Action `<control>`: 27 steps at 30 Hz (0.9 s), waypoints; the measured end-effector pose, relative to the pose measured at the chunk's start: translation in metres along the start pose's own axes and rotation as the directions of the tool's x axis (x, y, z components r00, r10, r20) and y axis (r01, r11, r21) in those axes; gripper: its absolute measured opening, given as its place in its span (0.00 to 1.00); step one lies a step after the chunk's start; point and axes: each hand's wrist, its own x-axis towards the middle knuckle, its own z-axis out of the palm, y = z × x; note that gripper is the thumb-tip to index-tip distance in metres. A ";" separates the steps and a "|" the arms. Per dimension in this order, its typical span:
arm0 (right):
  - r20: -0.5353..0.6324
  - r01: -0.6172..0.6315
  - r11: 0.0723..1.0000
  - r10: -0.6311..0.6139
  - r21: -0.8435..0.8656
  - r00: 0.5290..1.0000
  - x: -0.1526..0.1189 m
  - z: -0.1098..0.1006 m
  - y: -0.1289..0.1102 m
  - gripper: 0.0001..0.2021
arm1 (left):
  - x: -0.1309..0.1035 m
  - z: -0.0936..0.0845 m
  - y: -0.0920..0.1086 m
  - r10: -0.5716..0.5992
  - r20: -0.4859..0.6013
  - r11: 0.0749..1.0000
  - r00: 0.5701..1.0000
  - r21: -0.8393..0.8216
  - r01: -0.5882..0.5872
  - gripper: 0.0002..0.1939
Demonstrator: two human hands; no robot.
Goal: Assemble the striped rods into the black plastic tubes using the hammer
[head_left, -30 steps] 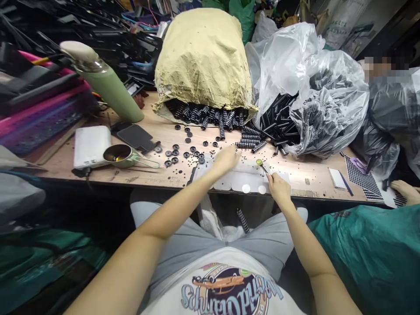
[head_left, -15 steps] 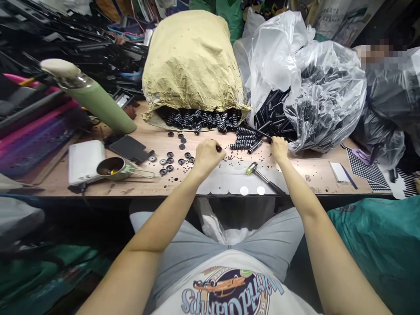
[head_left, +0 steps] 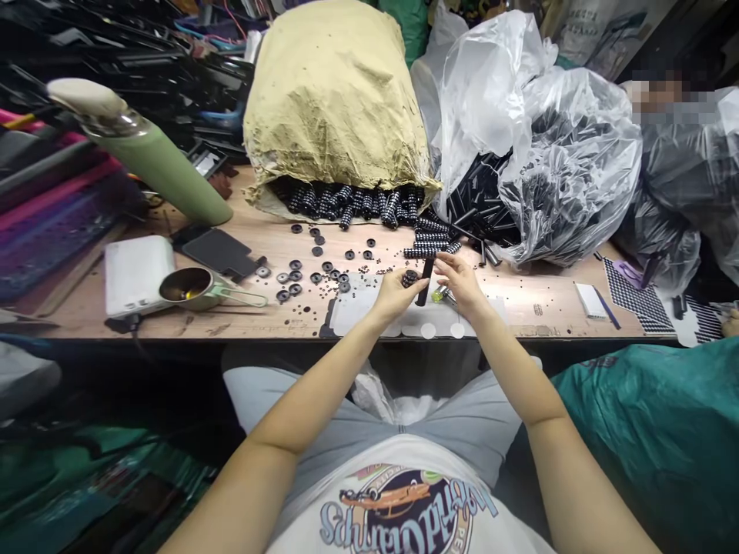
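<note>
My left hand (head_left: 393, 296) is closed around a short black piece with pale studs (head_left: 410, 278). A plain black tube (head_left: 426, 283) stands nearly upright between my two hands. My right hand (head_left: 463, 286) pinches the upper part of that tube, and my left fingertips lie against its side. Below the right hand shows the yellow-green head of a small hammer (head_left: 438, 295); the hand and arm cover most of its handle. Several black studded rollers (head_left: 423, 251) lie just behind the hands. Black round caps (head_left: 326, 267) are scattered to the left of my left hand.
A yellowish sack (head_left: 340, 100) spills studded rollers. Beside it, a clear plastic bag (head_left: 577, 177) holds black tubes (head_left: 479, 192). At left are a green bottle (head_left: 173, 181), a white box (head_left: 138, 275) and a measuring cup (head_left: 188, 286). A teal sack (head_left: 652, 415) stands right of my legs.
My right hand has come left and nearer from the tube pile, bringing a black tube. My left hand has moved right to meet it. Caps behind the left hand now show.
</note>
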 end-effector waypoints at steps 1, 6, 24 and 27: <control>-0.028 -0.014 0.999 0.013 -0.037 1.000 -0.005 0.003 0.001 0.22 | -0.003 0.000 0.000 -0.004 -0.038 1.000 0.999 -0.001 0.004 0.15; 0.315 -0.466 0.881 0.465 -0.076 0.827 -0.028 0.014 -0.002 0.40 | -0.021 -0.004 0.002 0.231 -0.046 0.956 0.972 0.198 -0.218 0.10; 0.531 0.690 0.464 -0.440 -0.556 0.724 -0.061 0.012 0.012 0.58 | -0.025 0.002 0.025 -0.401 -0.033 0.796 0.915 -0.506 0.331 0.16; 0.576 0.717 0.422 -0.426 -0.555 0.697 -0.059 0.013 0.014 0.58 | -0.026 0.006 0.027 -0.447 -0.001 0.749 0.894 -0.546 0.374 0.15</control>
